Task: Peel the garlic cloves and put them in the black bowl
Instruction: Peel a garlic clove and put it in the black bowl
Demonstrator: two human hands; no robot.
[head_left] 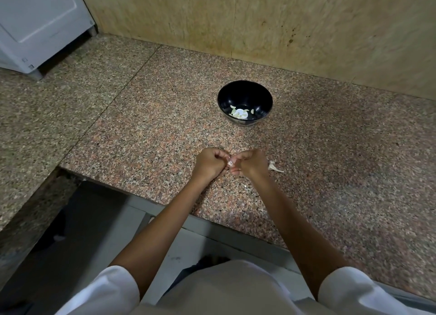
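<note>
- Left hand and right hand are both curled tight, pinching one garlic clove between their fingertips, just above the bench.
- Black bowl, with peeled cloves inside, sits beyond the hands, well apart.
- A garlic scrap lies just beside the right hand.
- The bench edge runs near the forearms; bare surface lies on both sides.

Kitchen: speckled granite counter, white appliance, stone backsplash.

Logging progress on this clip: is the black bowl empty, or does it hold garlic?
Not empty: the upright black bowl holds a few pale peeled cloves at its bottom.
</note>
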